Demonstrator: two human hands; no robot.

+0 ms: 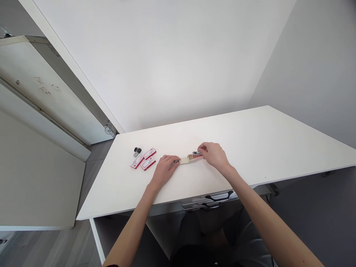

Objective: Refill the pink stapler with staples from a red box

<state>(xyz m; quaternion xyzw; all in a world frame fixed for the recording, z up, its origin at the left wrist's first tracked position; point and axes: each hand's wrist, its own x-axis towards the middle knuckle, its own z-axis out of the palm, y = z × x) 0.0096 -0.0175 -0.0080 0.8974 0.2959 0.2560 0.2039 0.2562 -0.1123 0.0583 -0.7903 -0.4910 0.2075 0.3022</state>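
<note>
A small cream-coloured stapler [187, 160] lies opened out on the white table [250, 141]. My left hand [164, 168] rests on the table with its fingertips pinched on the stapler's left end. My right hand [213, 154] is closed around the stapler's right end, fingers pinched on a small metallic part [196, 152] there; what exactly it pinches is too small to name. To the left lie three red-and-white staple boxes [144, 161] and a small dark staple remover [137, 151].
The table stands in a corner of white walls. A white door or panel [52, 96] leans open at the left. Under the table's front edge sits a drawer unit with a black handle [219, 196]. My lap shows below.
</note>
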